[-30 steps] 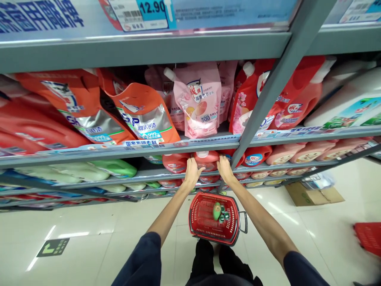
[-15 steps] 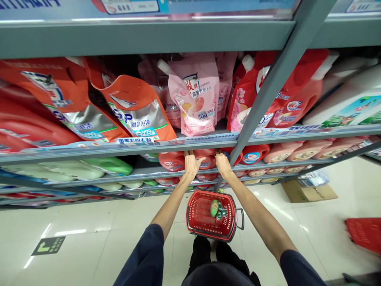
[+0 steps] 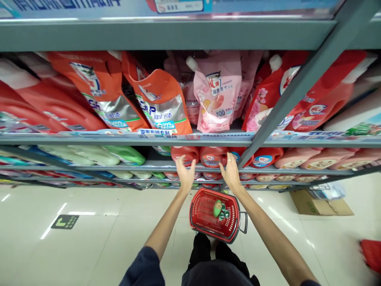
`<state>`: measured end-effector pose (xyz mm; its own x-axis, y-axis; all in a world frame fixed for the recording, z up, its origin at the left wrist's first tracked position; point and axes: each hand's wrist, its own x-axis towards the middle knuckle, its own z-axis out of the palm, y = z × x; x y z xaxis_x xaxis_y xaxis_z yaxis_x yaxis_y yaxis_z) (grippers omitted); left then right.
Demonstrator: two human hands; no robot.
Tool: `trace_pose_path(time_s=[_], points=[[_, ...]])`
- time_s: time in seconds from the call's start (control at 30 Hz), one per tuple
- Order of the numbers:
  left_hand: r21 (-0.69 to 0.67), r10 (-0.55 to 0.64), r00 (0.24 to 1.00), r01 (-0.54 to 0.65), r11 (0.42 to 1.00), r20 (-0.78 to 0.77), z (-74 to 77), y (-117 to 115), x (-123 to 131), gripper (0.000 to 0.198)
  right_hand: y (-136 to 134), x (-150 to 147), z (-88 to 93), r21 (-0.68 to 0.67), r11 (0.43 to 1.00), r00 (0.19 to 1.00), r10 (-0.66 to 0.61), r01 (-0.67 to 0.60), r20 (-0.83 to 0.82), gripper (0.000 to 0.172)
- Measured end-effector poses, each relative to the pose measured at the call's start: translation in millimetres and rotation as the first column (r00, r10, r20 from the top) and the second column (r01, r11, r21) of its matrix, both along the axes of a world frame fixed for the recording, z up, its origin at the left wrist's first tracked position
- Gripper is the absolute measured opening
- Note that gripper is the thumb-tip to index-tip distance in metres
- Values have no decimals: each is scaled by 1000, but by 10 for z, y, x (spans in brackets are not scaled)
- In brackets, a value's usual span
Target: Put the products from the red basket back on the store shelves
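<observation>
Both my hands are held out at a lower shelf of red detergent bottles. My left hand [image 3: 186,174] is open, its fingers in front of a red bottle [image 3: 185,153] and its thumb apart from them. On the other side, my right hand [image 3: 230,172] is also open, thumb toward a second red bottle [image 3: 210,155]. Whether the fingertips touch the bottles I cannot tell. Below and between my forearms is a red shopping basket [image 3: 198,232] with a black handle. It contains a green item [image 3: 217,208] and several small green-topped round things [image 3: 222,216].
The shelf edge [image 3: 133,142] above my hands carries orange pouches [image 3: 162,99] and a pink pouch [image 3: 218,95]. A grey post [image 3: 285,95] slants down at the right. On the floor are a cardboard box [image 3: 324,204] and a red object [image 3: 372,254] at the right edge.
My hands have come back a little from the bottles, and their fingers show more. The view has turned left, so the shelf goods appear farther right.
</observation>
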<state>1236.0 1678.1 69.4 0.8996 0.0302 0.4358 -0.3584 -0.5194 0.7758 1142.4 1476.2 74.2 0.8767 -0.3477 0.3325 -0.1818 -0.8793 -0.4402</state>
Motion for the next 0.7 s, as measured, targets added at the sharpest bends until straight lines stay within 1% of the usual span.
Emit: trace_pose_path(time_s=[0.03, 0.07, 0.1, 0.13, 0.2, 0.27, 0.33, 0.37, 0.5, 0.6, 0.7], points=[[-33, 104, 995, -104, 994, 5, -3, 126, 53, 57, 34, -28, -55, 33, 999, 998, 17, -19, 67, 65], [-44, 183, 983, -183, 982, 0, 2, 221, 140, 69, 59, -35, -105, 65, 997, 993, 26, -33, 117, 66], [-35, 233, 972, -233, 972, -9, 11, 280, 254, 81, 77, -22, -145, 90, 995, 990, 23, -36, 140, 67], [-9, 251, 968, -251, 968, -19, 21, 308, 384, 92, 89, 7, -171, 102, 994, 991, 10, -23, 132, 68], [77, 233, 971, -228, 971, -55, 23, 290, 639, 103, 101, 102, -180, 92, 996, 995, -33, 24, 98, 73], [191, 197, 976, -176, 966, -96, -7, 234, 827, 105, 105, 218, -147, 57, 994, 992, -95, 90, 85, 78], [279, 173, 978, -136, 951, -113, -62, 191, 918, 101, 109, 328, -105, 36, 990, 986, -138, 135, 89, 82], [299, 169, 980, -129, 945, -110, -89, 182, 934, 98, 112, 374, -90, 35, 989, 985, -146, 143, 92, 83], [268, 172, 982, -146, 952, -79, -141, 185, 917, 88, 129, 481, -95, 65, 992, 987, -116, 109, 115, 88], [246, 170, 983, -148, 958, -72, -128, 195, 921, 89, 120, 499, -130, 88, 990, 985, -118, 108, 127, 90], [225, 160, 985, -141, 964, -69, -132, 227, 940, 93, 90, 502, -160, 81, 991, 987, -113, 103, 118, 91]])
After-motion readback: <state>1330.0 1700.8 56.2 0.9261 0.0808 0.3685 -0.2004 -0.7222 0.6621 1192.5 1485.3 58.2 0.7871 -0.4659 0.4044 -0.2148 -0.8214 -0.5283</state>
